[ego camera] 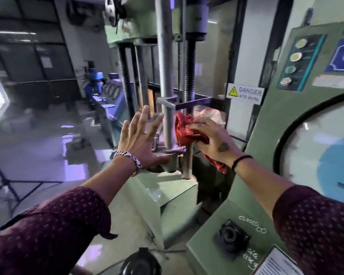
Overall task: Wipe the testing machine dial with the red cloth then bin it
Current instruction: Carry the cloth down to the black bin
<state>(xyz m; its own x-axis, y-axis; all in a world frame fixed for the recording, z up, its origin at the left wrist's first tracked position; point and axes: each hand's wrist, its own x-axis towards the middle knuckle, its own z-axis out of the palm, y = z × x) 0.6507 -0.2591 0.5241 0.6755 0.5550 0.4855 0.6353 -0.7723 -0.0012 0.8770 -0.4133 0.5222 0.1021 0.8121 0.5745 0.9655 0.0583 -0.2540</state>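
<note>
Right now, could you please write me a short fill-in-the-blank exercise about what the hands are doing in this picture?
1. The red cloth is held in the ____ hand.
2. The left hand is open, with its fingers ____.
3. The yellow-triangle sign beside the green panel reads ____.
4. The round dial lies to the ____ of the cloth.

Missing words: right; spread; DANGER; right
</note>
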